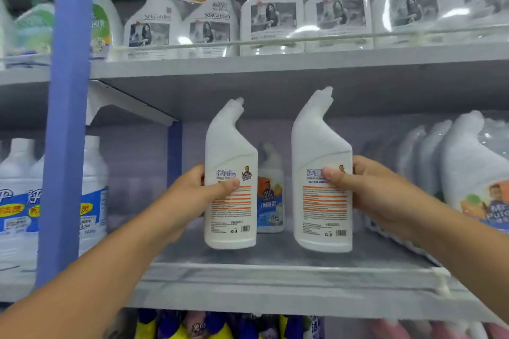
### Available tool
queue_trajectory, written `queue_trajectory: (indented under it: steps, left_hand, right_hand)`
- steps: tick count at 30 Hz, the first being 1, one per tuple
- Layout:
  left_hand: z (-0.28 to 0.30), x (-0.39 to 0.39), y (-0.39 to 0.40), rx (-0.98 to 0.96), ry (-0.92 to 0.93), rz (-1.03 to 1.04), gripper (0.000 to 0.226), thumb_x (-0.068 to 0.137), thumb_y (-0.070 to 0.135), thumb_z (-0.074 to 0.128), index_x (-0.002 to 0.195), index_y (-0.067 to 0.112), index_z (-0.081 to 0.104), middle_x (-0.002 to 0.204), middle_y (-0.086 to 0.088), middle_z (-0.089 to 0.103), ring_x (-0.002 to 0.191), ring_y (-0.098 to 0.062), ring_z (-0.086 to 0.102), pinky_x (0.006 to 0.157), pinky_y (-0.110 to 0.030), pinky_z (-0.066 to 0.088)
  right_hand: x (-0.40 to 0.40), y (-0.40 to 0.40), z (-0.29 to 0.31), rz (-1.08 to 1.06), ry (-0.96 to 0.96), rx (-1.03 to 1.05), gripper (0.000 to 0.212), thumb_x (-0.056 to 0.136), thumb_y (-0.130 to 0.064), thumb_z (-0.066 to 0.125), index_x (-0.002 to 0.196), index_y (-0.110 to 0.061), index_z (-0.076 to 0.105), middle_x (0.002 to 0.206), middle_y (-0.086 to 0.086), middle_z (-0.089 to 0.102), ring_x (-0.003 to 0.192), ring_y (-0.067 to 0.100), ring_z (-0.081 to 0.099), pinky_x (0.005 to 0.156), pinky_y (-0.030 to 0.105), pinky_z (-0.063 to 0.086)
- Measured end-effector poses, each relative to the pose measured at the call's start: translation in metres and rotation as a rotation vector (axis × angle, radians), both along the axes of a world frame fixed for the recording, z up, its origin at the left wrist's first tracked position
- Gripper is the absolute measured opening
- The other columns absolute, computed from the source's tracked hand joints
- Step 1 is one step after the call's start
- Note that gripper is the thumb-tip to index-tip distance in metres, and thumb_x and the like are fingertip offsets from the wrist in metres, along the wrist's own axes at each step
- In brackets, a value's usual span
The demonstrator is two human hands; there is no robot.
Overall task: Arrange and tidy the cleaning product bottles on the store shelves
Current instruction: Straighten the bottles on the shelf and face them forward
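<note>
Two white angled-neck toilet cleaner bottles are held upright over the middle shelf [275,278], back labels with orange stripes facing me. My left hand [201,190] grips the left bottle [230,162] from its left side, thumb across the label. My right hand [369,187] grips the right bottle [321,151] from its right side, thumb on the label. Both bottles hang slightly above the shelf surface. A third bottle of the same kind [270,195] stands farther back between them, its front label showing.
More white angled-neck bottles [462,162] fill the shelf's right side. Spray bottle twin packs [305,13] line the upper shelf. A blue upright post [67,118] stands at left, with blue-labelled jugs [16,201] beyond it. Coloured bottles [209,327] sit below.
</note>
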State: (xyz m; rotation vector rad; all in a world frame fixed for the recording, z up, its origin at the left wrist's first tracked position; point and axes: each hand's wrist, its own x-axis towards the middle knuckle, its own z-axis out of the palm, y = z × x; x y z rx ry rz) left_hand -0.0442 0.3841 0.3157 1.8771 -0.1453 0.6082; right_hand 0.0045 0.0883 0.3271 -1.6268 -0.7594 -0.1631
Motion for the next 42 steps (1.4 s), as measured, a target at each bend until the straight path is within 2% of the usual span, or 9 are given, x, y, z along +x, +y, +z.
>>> queue_trajectory:
  steps: [8, 14, 18, 24, 28, 31, 35, 39, 42]
  left_hand:
    - [-0.009, 0.064, 0.036, 0.019, 0.15, -0.065, 0.06, 0.08, 0.022, 0.087, 0.126, 0.037, 0.053, 0.11, 0.009, 0.078, 0.103, -0.02, 0.074, 0.091, -0.053, 0.06]
    - [-0.007, 0.084, 0.042, 0.077, 0.233, -0.136, 0.05, 0.087, 0.021, 0.081, 0.124, 0.038, 0.05, 0.109, 0.007, 0.078, 0.106, -0.021, 0.072, 0.094, -0.052, 0.059]
    - [0.011, 0.087, 0.055, 0.217, 0.295, -0.121, 0.05, 0.082, 0.023, 0.085, 0.123, 0.031, 0.058, 0.107, 0.004, 0.079, 0.099, -0.021, 0.076, 0.09, -0.048, 0.062]
    - [0.015, 0.094, 0.06, 0.226, 0.338, -0.167, 0.049, 0.085, 0.014, 0.081, 0.126, 0.026, 0.058, 0.109, 0.004, 0.079, 0.102, -0.018, 0.076, 0.094, -0.044, 0.06]
    - [0.018, 0.097, 0.062, 0.253, 0.341, -0.177, 0.05, 0.085, 0.014, 0.082, 0.128, 0.025, 0.06, 0.11, 0.003, 0.079, 0.101, -0.018, 0.076, 0.096, -0.046, 0.059]
    - [0.036, 0.095, 0.065, 0.304, 0.298, -0.131, 0.048, 0.084, 0.028, 0.084, 0.124, 0.027, 0.057, 0.109, 0.0, 0.079, 0.097, -0.021, 0.077, 0.091, -0.044, 0.061]
    - [0.072, 0.1, 0.071, 0.122, 0.131, -0.139, 0.041, 0.094, 0.03, 0.073, 0.13, 0.021, 0.058, 0.114, -0.01, 0.077, 0.101, -0.024, 0.076, 0.091, -0.04, 0.061]
    - [0.078, 0.111, 0.072, 0.124, 0.169, -0.204, 0.032, 0.101, 0.017, 0.062, 0.133, 0.012, 0.061, 0.119, -0.007, 0.076, 0.113, -0.022, 0.071, 0.106, -0.042, 0.052]
    - [0.075, 0.115, 0.072, 0.133, 0.176, -0.22, 0.034, 0.099, 0.013, 0.064, 0.133, 0.011, 0.061, 0.12, -0.006, 0.075, 0.114, -0.02, 0.071, 0.102, -0.036, 0.054]
  right_hand:
    - [0.057, 0.046, -0.013, -0.077, 0.123, -0.102, 0.033, 0.095, -0.02, 0.07, 0.125, -0.015, 0.059, 0.107, 0.005, 0.079, 0.101, 0.025, 0.076, 0.097, 0.052, 0.056]
    - [0.083, 0.06, -0.008, 0.024, 0.135, -0.228, 0.029, 0.099, -0.021, 0.063, 0.128, -0.017, 0.06, 0.119, 0.007, 0.076, 0.113, 0.028, 0.071, 0.105, 0.056, 0.051]
    - [0.091, 0.064, 0.0, 0.056, 0.125, -0.344, 0.027, 0.101, -0.021, 0.062, 0.128, -0.021, 0.059, 0.119, 0.003, 0.076, 0.112, 0.023, 0.072, 0.102, 0.053, 0.054]
    - [0.106, 0.065, -0.002, 0.066, 0.104, -0.376, 0.029, 0.1, -0.026, 0.062, 0.128, -0.024, 0.057, 0.12, 0.001, 0.075, 0.114, 0.023, 0.071, 0.102, 0.053, 0.054]
    - [0.117, 0.067, 0.004, 0.054, 0.107, -0.472, 0.036, 0.099, -0.031, 0.065, 0.133, -0.022, 0.057, 0.121, -0.001, 0.075, 0.115, 0.021, 0.07, 0.103, 0.051, 0.053]
    - [0.12, 0.071, 0.019, -0.058, 0.118, -0.565, 0.057, 0.089, -0.04, 0.076, 0.136, -0.02, 0.05, 0.116, -0.001, 0.076, 0.11, 0.021, 0.071, 0.095, 0.047, 0.059]
    - [0.114, 0.083, 0.056, -0.102, 0.041, -0.398, 0.055, 0.093, -0.044, 0.071, 0.136, -0.016, 0.052, 0.116, -0.002, 0.074, 0.101, 0.015, 0.073, 0.08, 0.032, 0.06]
    - [0.118, 0.104, 0.072, -0.153, 0.035, -0.311, 0.043, 0.096, -0.041, 0.067, 0.13, -0.015, 0.061, 0.117, 0.003, 0.074, 0.106, 0.022, 0.071, 0.095, 0.041, 0.057]
    - [0.125, 0.111, 0.065, -0.12, 0.072, -0.193, 0.037, 0.098, -0.033, 0.066, 0.13, -0.015, 0.06, 0.116, 0.006, 0.074, 0.106, 0.026, 0.072, 0.098, 0.045, 0.056]
